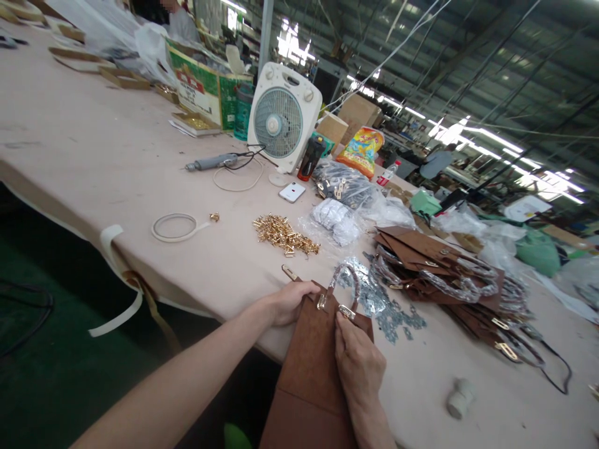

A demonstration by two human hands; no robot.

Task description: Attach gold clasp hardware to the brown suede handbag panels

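Note:
A brown leather bag panel hangs over the near edge of the table, with a plastic-wrapped handle arching from its top on gold fittings. My left hand grips the panel's top left corner with its fingers curled over the edge. My right hand lies on the panel, its fingertips pinched on the gold clasp at the right end of the handle. A loose gold clasp lies just beyond my left hand.
A pile of gold hardware, small silver parts and a stack of brown panels with handles lie behind. Farther back stand a white fan, a phone, a rotary tool and bags. A tape ring lies left. A person stands far off.

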